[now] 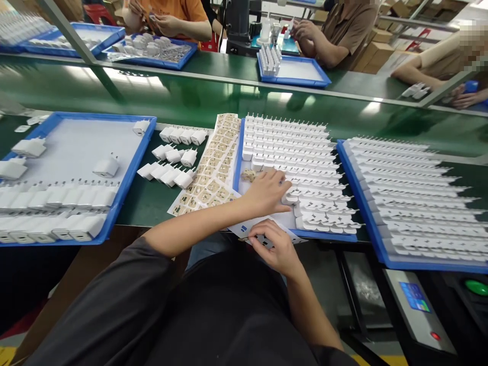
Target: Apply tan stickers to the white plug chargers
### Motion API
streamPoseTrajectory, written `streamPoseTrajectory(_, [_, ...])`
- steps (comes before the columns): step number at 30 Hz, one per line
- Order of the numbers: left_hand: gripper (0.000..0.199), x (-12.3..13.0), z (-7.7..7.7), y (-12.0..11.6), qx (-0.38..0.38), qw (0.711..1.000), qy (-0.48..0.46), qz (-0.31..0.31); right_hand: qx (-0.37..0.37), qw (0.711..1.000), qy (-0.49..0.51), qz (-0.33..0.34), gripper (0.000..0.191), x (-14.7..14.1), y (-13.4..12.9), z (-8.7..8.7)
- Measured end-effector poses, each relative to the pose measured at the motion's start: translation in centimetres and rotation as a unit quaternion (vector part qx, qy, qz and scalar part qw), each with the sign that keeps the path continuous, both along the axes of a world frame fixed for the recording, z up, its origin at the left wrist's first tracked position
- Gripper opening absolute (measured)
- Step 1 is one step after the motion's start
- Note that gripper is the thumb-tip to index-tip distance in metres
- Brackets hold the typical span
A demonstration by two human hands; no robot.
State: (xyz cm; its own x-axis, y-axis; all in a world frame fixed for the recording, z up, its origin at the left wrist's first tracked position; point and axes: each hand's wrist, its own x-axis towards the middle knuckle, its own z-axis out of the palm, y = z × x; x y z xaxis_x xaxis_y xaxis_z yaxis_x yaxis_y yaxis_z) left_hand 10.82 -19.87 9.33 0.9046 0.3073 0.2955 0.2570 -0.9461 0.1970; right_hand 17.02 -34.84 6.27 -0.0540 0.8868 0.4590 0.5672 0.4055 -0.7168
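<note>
My left hand (267, 192) reaches over the middle blue tray (238, 168), fingers spread and lying on the near-left end of the rows of white plug chargers (293, 147). Its fingertips touch chargers there; what lies under the palm is hidden. Below it, at the tray's front edge, my right hand (280, 249) has thumb and forefinger pinched at the edge of a white sticker sheet (238, 229) with small dark and blue marks. Part of that sheet shows between the fingers. A small crumpled tan piece (248, 175) lies in the tray beside my left wrist.
Tan sticker sheets (213, 162) lie left of the middle tray, beside several loose chargers (168, 173). Blue trays with chargers stand at left (131, 193) and right (366, 213). A green conveyor (183, 96) runs behind; co-workers (171, 20) sit across it.
</note>
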Motion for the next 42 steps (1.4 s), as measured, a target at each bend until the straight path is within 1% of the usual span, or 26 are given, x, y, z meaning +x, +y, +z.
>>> streamPoseTrajectory(1, [0.053, 1.3, -0.2, -0.5, 0.022, 1.0, 0.005, -0.002, -0.004, 1.0, 0.008, 0.002, 0.013, 0.1, -0.1, 0.0])
streamPoseTrajectory(3, [0.039, 3.2, -0.8, -1.2, 0.059, 0.998, 0.011, -0.008, -0.013, 1.0, 0.025, -0.002, 0.012, 0.2, -0.4, -0.2])
streamPoseTrajectory(5, [0.027, 3.7, -1.2, -1.3, 0.063, 0.998, 0.006, -0.011, -0.026, 0.998, 0.049, -0.01, 0.01, 0.5, -0.4, -0.4])
streamPoseTrajectory(7, [0.024, 3.1, -1.1, -1.0, 0.023, 0.999, -0.021, -0.009, -0.049, 0.996, 0.071, -0.017, 0.009, 0.7, -0.3, -0.5])
streamPoseTrajectory(8, [0.024, 2.3, -0.9, -0.7, -0.017, 0.999, -0.046, -0.009, -0.064, 0.995, 0.078, -0.016, 0.008, 0.8, -0.3, -0.5])
streamPoseTrajectory(9, [0.025, 1.2, -0.6, -0.3, -0.072, 0.994, -0.076, -0.006, -0.08, 0.993, 0.082, -0.015, 0.008, 0.9, -0.1, -0.4])
streamPoseTrajectory(10, [0.026, 0.0, -0.3, 0.0, -0.14, 0.984, -0.109, 0.0, -0.096, 0.992, 0.083, -0.012, 0.007, 1.0, 0.1, -0.3])
streamPoseTrajectory(11, [0.029, -1.5, 0.0, 0.4, -0.217, 0.965, -0.145, 0.012, -0.112, 0.99, 0.084, -0.009, 0.007, 1.1, 0.4, -0.2])
streamPoseTrajectory(12, [0.033, -2.9, 0.2, 0.6, -0.297, 0.937, -0.179, 0.028, -0.127, 0.988, 0.086, -0.007, 0.007, 1.1, 0.9, -0.1])
streamPoseTrajectory(13, [0.038, -4.4, 0.2, 0.8, -0.374, 0.902, -0.213, 0.046, -0.14, 0.986, 0.089, -0.004, 0.007, 1.2, 1.5, -0.1])
streamPoseTrajectory(14, [0.042, -5.8, 0.0, 1.0, -0.44, 0.86, -0.251, 0.064, -0.154, 0.983, 0.096, 0.0, 0.007, 1.2, 2.2, -0.2])
streamPoseTrajectory(15, [0.046, -7.1, -0.3, 1.0, -0.493, 0.816, -0.292, 0.079, -0.167, 0.98, 0.11, 0.005, 0.006, 1.2, 3.1, -0.3])
streamPoseTrajectory(17, [0.054, -9.1, -1.5, 0.9, -0.561, 0.736, -0.365, 0.097, -0.172, 0.969, 0.176, -0.006, 0.006, 1.1, 4.9, -0.7])
streamPoseTrajectory(18, [0.058, -9.7, -2.3, 0.8, -0.58, 0.707, -0.392, 0.102, -0.162, 0.962, 0.22, -0.021, 0.009, 1.0, 5.7, -1.0])
streamPoseTrajectory(19, [0.061, -10.2, -3.0, 0.7, -0.591, 0.688, -0.409, 0.105, -0.147, 0.952, 0.264, -0.041, 0.012, 0.9, 6.4, -1.2])
streamPoseTrajectory(20, [0.062, -10.5, -3.7, 0.6, -0.594, 0.679, -0.418, 0.108, -0.13, 0.943, 0.3, -0.062, 0.014, 0.9, 7.0, -1.3])
streamPoseTrajectory(21, [0.061, -10.7, -4.4, 0.4, -0.59, 0.679, -0.422, 0.112, -0.113, 0.936, 0.325, -0.078, 0.016, 0.9, 7.3, -1.4])
streamPoseTrajectory(23, [0.056, -10.8, -5.2, 0.1, -0.569, 0.698, -0.418, 0.119, -0.091, 0.924, 0.36, -0.088, 0.018, 0.9, 7.5, -1.2])
streamPoseTrajectory(25, [0.053, -10.6, -5.5, -0.4, -0.541, 0.726, -0.407, 0.117, -0.08, 0.907, 0.406, -0.077, 0.02, 1.0, 7.2, -0.7])
streamPoseTrajectory(27, [0.049, -10.2, -5.4, -0.9, -0.51, 0.754, -0.397, 0.119, -0.084, 0.893, 0.439, -0.055, 0.02, 0.9, 6.5, 0.0])
streamPoseTrajectory(28, [0.047, -10.0, -5.3, -1.3, -0.493, 0.768, -0.39, 0.124, -0.091, 0.892, 0.441, -0.042, 0.02, 0.8, 6.1, 0.4])
streamPoseTrajectory(30, [0.043, -9.5, -5.1, -2.1, -0.466, 0.79, -0.376, 0.133, -0.108, 0.902, 0.417, -0.024, 0.016, 0.3, 5.3, 0.9])
streamPoseTrajectory(32, [0.042, -9.1, -5.1, -2.7, -0.451, 0.804, -0.364, 0.133, -0.113, 0.914, 0.39, -0.025, 0.013, -0.1, 4.6, 1.1])
streamPoseTrajectory(35, [0.044, -9.1, -5.2, -3.3, -0.426, 0.825, -0.353, 0.114, -0.098, 0.917, 0.382, -0.061, 0.012, -0.5, 4.1, 0.9])
streamPoseTrajectory(39, [0.055, -9.7, -5.0, -3.2, -0.398, 0.861, -0.311, 0.064, -0.089, 0.915, 0.379, -0.11, 0.012, -0.4, 3.9, 0.4])
streamPoseTrajectory(42, [0.047, -9.9, -4.9, -3.1, -0.351, 0.88, -0.311, 0.075, -0.082, 0.914, 0.372, -0.139, 0.011, -0.3, 3.9, 0.3])
